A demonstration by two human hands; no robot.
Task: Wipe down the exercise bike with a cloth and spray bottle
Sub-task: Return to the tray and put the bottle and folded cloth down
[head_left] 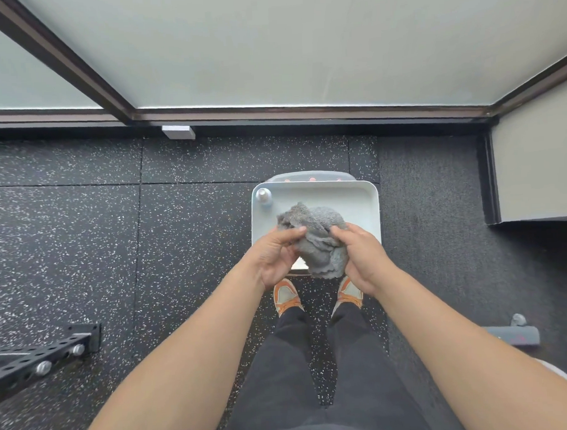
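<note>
A crumpled grey cloth (318, 236) is held above a white tray (349, 199) that rests on a low stool on the floor. My left hand (277, 257) pinches the cloth's left side and my right hand (360, 257) grips its right side. A small clear spray bottle (264, 197) stands upright in the tray's far left corner, apart from both hands. Only a grey foot of the bike (513, 334) shows at the right edge.
Black speckled rubber floor runs all around. A black perforated steel rack foot (46, 355) with bolts lies at the lower left. A frosted glass wall with a dark frame (272, 114) stands ahead, and a pale wall panel (538, 173) at the right.
</note>
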